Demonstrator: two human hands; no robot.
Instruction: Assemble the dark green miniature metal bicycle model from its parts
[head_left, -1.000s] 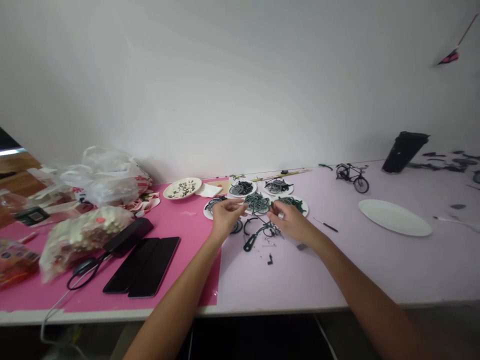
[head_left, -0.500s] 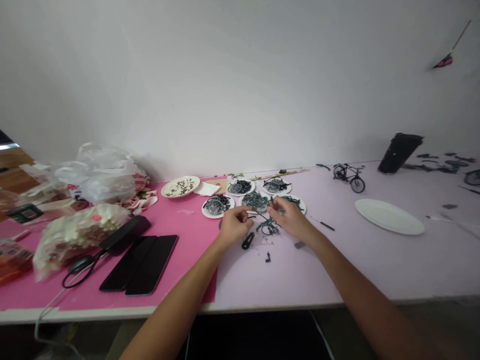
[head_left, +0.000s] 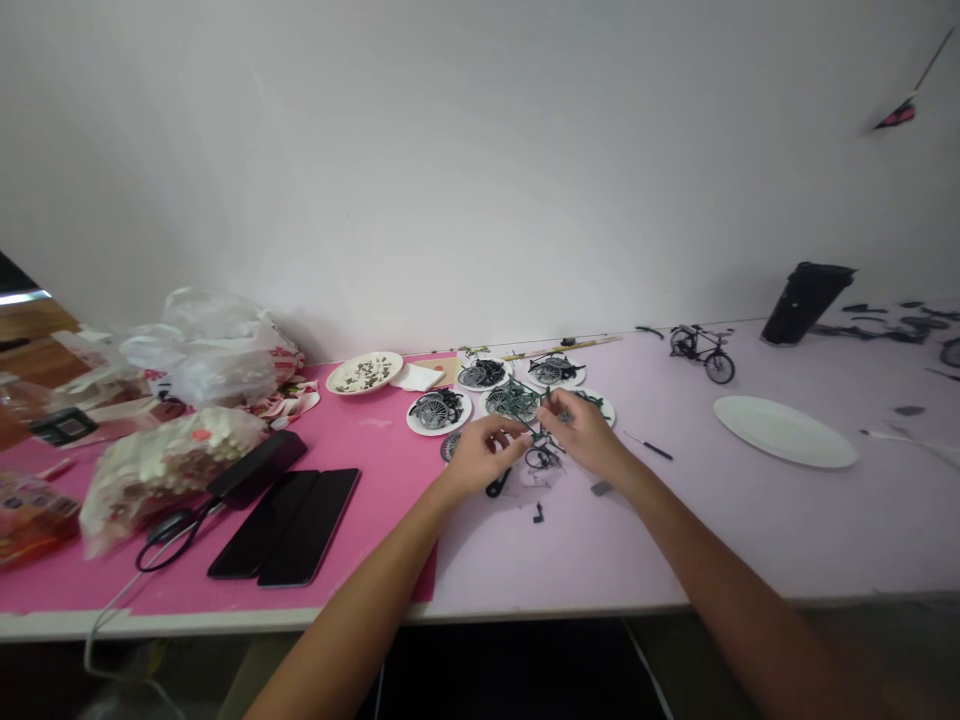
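Between thumb and fingers my right hand (head_left: 579, 432) pinches a green miniature bicycle frame (head_left: 538, 437), held just above the table. My left hand (head_left: 486, 455) is closed, with thumb and fingertips close together at the frame's left side; whatever lies between them is too small to make out. Below the hands are a small wheel ring (head_left: 538, 457), a black tool handle (head_left: 496, 487) partly behind my left hand, and a small black part (head_left: 538, 513). Just beyond, a white plate (head_left: 487, 412) carries green frames and wheels.
More plates of bicycle parts (head_left: 439, 410) stand around. To the right are a screwdriver (head_left: 649, 445), an assembled miniature bicycle (head_left: 703, 352), a white oval plate (head_left: 784, 432) and a leaning black cup (head_left: 806, 303). Two phones (head_left: 285, 525) and plastic bags (head_left: 217, 345) lie left.
My left hand has moved right, bringing its fingertips up to the frame. My right hand stays on the frame. The whole view has shifted slightly.
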